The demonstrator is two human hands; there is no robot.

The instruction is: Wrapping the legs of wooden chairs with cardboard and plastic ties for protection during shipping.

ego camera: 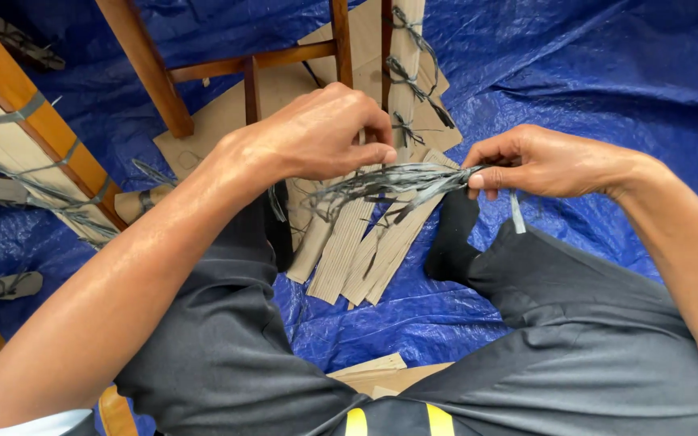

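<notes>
The left hand (325, 133) and right hand (539, 161) each pinch an end of a grey string bundle (393, 182), stretched between them above cardboard strips (365, 250).

Dark grey trousers (228, 347), black sock (451, 242)

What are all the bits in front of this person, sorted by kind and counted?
Hands: 2, left hand and right hand
Bundle of grey strands held between them: 1
Loose corrugated cardboard strips on the blue tarp: about 4
Wooden chair legs in view: 3
Total: about 10
</notes>
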